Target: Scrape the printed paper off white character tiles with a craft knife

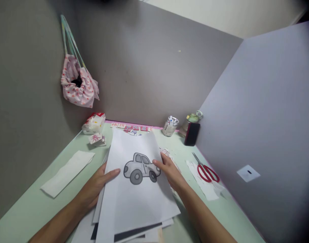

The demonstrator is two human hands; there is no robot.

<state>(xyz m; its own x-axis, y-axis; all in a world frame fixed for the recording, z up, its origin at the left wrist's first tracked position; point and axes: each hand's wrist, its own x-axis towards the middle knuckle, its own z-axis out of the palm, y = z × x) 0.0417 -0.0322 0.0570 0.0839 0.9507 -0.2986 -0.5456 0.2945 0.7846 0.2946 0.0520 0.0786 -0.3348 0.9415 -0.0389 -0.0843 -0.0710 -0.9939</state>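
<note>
In the head view, a white sheet of paper (141,206) with a grey printed car on it is held up over the table. My left hand (98,182) grips its left edge, thumb on top, together with other sheets (84,224) behind it. My right hand (171,168) holds the right edge, its thumb lying near the front of the printed car. The fingers of both hands are mostly hidden behind the paper. Lower down, further sheets with black printed areas show beneath the car page.
Red-handled scissors (207,172) lie on white paper at the right. A folded white paper (68,172) is at the left. Behind stand a tissue pack (94,123), small cards (97,139), a can (170,127) and a phone (192,134). A polka-dot cloth bag (79,84) hangs on the wall.
</note>
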